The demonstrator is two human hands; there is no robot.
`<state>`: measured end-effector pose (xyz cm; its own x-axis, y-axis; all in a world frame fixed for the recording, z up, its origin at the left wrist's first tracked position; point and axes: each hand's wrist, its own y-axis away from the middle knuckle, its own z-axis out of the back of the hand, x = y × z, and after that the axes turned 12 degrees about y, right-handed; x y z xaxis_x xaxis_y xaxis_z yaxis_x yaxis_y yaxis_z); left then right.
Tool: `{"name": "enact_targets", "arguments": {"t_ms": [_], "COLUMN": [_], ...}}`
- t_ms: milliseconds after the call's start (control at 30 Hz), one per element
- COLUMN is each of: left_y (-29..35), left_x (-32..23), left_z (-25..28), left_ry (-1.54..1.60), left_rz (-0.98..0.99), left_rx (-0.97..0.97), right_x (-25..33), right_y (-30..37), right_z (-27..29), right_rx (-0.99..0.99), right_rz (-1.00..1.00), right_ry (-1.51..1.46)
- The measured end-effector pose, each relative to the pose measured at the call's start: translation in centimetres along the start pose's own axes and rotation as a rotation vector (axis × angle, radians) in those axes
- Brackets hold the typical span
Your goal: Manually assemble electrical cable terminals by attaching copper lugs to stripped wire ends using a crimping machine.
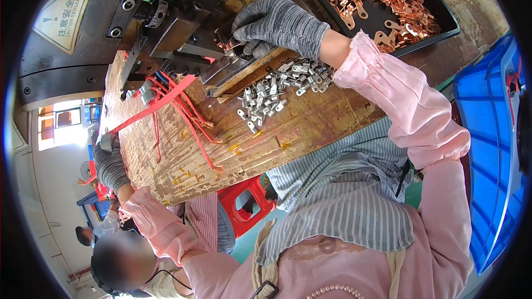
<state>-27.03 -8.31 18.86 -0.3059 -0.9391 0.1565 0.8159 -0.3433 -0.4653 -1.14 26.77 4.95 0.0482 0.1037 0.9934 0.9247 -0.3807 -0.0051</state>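
My right hand [277, 25], in a grey knitted glove, reaches into the die area of a dark metal press [183, 33]. Its fingers are bent and pressed together beside a small copper-coloured end in the die; what they grip is mostly hidden. Off the table's left edge, my left hand [110, 161], also gloved, closes around a flat red cable [149, 109] that stretches up toward the press. More red cables [191, 127] with bare copper ends lie bundled on the wood below the press. Near my right wrist is a loose pile of silver cable lugs [271, 91].
A black tray [410, 47] of copper lugs [402, 11] stands at the far right. Beside the worn wooden table [260, 152] are a blue crate [490, 149] and a red stool [249, 205]. Another person [124, 260] is at the lower left.
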Motion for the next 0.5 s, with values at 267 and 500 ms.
{"name": "enact_targets", "arguments": {"t_ms": [267, 500], "left_y": [0.29, 0.18], "left_x": [-0.21, -0.66], "left_z": [0.23, 0.63], "left_ry": [0.003, -0.030], "left_rz": [-0.026, -0.029], "left_rx": [-0.020, -0.015], "right_x": [0.38, 0.33], "right_y": [0.28, 0.75], "right_z": [-0.16, 0.53], "right_rx": [-0.033, -0.143], "right_rz": [0.012, 0.042], "right_ry": [0.041, 0.183]}}
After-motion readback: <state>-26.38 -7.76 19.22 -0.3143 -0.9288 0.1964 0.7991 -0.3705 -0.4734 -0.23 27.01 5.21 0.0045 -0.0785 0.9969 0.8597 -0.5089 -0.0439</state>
